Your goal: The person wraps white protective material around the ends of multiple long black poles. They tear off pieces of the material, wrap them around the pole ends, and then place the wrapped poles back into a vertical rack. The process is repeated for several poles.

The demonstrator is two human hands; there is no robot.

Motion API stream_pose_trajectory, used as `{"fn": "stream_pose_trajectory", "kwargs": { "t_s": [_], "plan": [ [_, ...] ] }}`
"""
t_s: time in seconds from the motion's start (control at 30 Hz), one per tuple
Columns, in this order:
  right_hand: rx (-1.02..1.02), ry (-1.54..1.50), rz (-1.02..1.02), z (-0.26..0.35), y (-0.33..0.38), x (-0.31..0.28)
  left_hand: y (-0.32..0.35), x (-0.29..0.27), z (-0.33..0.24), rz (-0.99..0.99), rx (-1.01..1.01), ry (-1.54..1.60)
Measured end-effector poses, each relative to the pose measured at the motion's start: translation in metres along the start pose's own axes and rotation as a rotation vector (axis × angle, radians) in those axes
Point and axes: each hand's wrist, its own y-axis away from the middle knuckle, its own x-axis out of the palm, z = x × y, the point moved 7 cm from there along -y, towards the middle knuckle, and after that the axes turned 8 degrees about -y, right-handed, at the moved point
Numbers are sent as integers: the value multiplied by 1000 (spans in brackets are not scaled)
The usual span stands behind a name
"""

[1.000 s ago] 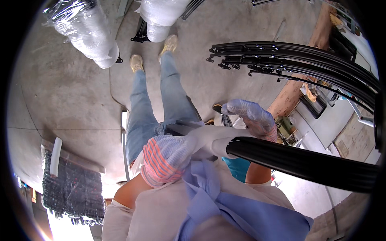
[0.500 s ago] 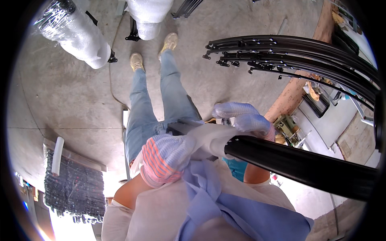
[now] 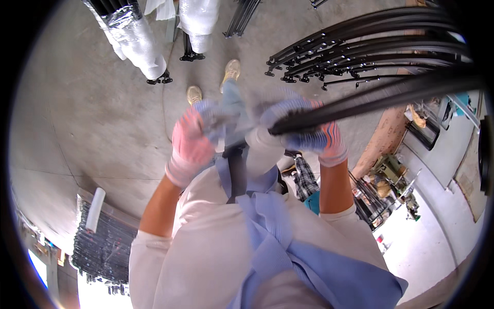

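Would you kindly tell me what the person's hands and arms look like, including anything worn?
The left hand and right hand wear fabric gloves, mostly blue and pink with pale cuffs; orange and dark stripes show on the right one. Blur hides finer patterns. White sleeves end around the elbows, leaving the forearms bare.

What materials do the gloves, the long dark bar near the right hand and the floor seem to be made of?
Gloves: apparently knitted yarn, matte, judging by the striped, ribbed cuffs. Dark bar: perhaps coated metal or plastic; faint sheen, but blur leaves this open. Floor: probably concrete, dull grey, mottled.
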Motion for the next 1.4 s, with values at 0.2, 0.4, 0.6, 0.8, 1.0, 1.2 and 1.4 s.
{"fn": "stream_pose_trajectory", "kwargs": {
  "t_s": [0.2,0.4,0.6,0.8,1.0,1.2,1.4],
  "plan": [
    [-5,145,-169,7,-6,-14,-82,9,1,101,164,-367],
    [26,-15,-286,12,-5,-11,-130,25,-32,-14,416,-927],
    [121,168,-397,18,-10,-9,-62,3,-57,-78,213,285],
    [-124,463,-159,-39,-37,-39,-55,13,-43,234,-36,230],
    [192,355,-120,-35,2,-26,-50,13,-49,454,19,460],
    [-40,1191,-446,41,36,26,-54,7,-37,497,21,364],
    [-203,1163,-409,56,54,49,-43,16,-53,543,-44,449]
  ]
}}
